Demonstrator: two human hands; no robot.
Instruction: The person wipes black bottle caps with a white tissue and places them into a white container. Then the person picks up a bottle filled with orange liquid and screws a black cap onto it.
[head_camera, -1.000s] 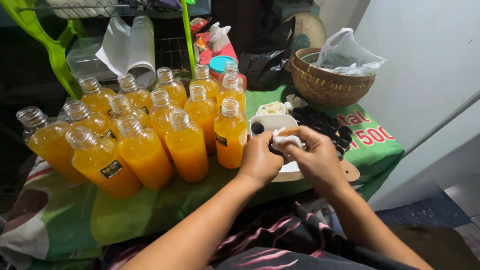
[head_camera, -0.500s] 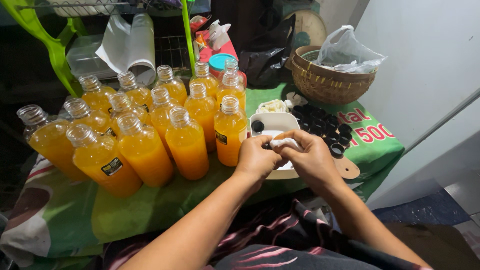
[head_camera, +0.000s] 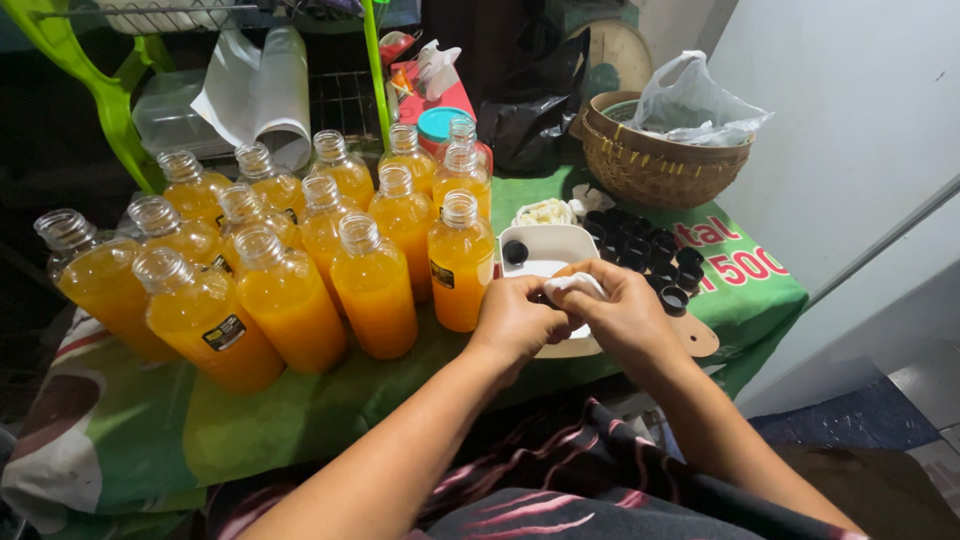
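From the head camera, both hands meet over a shallow white rectangular plastic tray (head_camera: 560, 245) that lies on the green printed cloth (head_camera: 300, 410) covering the table. The left hand (head_camera: 515, 318) and the right hand (head_camera: 625, 315) press together at the tray's near edge, and their fingers are closed around a small crumpled white cloth (head_camera: 575, 286); the fingertips of both hands pinch it from either side, so it sits just above the tray's near rim. What the cloth may wrap is hidden.

Inside the tray, toward its far left corner, lies one small black round cap (head_camera: 515, 252). Just right of the tray is a loose heap of black screw caps (head_camera: 650, 255), spread on the cloth. Beyond the tray's far edge rests a small clear container of pale pieces (head_camera: 546, 212). Farther right and behind the tray stands a round woven basket (head_camera: 650, 165) with a clear plastic bag (head_camera: 695, 100) in it.

Left of the tray stands a crowd of uncapped clear plastic bottles filled with orange liquid (head_camera: 375, 285), the nearest one touching the tray's left side.
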